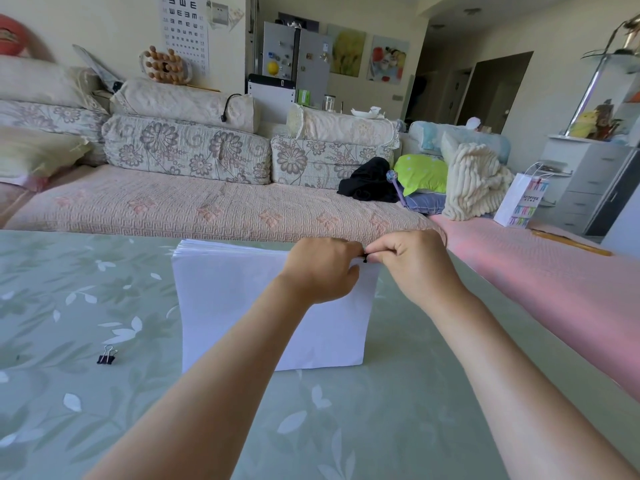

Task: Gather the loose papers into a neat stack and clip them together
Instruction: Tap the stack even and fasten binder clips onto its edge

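Note:
A stack of white papers lies squared up in the middle of the green floral table. At the stack's far right corner a small black binder clip shows only as a dark sliver between my two hands. My left hand rests on the paper with its fingers curled at the corner next to the clip. My right hand pinches the clip from the right. Whether the clip bites the paper is hidden by my fingers.
A second black binder clip with silver handles lies on the table to the left of the stack. Beyond the table's far edge runs a long sofa with cushions, and a pink cover lies to the right.

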{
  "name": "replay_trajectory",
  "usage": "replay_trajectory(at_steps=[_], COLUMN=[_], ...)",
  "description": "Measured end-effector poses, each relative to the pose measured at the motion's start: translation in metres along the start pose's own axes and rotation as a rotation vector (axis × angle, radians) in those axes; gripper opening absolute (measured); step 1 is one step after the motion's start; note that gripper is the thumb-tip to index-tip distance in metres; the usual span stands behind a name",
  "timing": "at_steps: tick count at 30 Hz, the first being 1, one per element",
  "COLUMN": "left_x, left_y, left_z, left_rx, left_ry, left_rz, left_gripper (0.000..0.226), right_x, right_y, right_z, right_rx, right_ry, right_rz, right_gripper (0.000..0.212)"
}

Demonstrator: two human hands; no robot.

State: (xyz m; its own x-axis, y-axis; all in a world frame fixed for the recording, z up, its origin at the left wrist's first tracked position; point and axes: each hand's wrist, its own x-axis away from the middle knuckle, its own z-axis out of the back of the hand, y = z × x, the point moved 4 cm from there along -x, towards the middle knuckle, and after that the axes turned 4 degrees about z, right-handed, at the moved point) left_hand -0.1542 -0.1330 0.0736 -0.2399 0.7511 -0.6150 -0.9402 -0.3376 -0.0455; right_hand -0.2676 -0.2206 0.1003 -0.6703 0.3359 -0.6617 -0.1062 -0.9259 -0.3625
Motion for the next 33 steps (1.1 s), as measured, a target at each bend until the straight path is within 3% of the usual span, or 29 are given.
replay_trajectory(at_steps=[7, 13, 20, 33], left_x=[0.002, 0.005, 0.004, 0.005], left_y=[-0.004, -0.004, -0.001, -0.001], left_z=[-0.002, -0.003, -0.001, 0.000], left_rx=[0.018, 0.014, 0.032, 0.020], left_ry=[0.026, 0.047, 0.061, 0.089], left_rz=[0.014, -0.020, -0.047, 0.015], left_gripper=[0.028, 0.026, 0.027, 0.028], right_x=[-0.006, -0.010, -0.010, -0.011], right_y=[-0.003, 0.007, 0.011, 0.003], right_z=[-0.005, -0.003, 0.006, -0.001], right_rx=[0.087, -0.120, -0.193, -0.084], right_ry=[-0.008, -0.153, -0.107, -0.059], right_rz=[0.036, -0.199, -0.262, -0.102], right_gripper=[0.010, 0.046, 0.014, 0.011])
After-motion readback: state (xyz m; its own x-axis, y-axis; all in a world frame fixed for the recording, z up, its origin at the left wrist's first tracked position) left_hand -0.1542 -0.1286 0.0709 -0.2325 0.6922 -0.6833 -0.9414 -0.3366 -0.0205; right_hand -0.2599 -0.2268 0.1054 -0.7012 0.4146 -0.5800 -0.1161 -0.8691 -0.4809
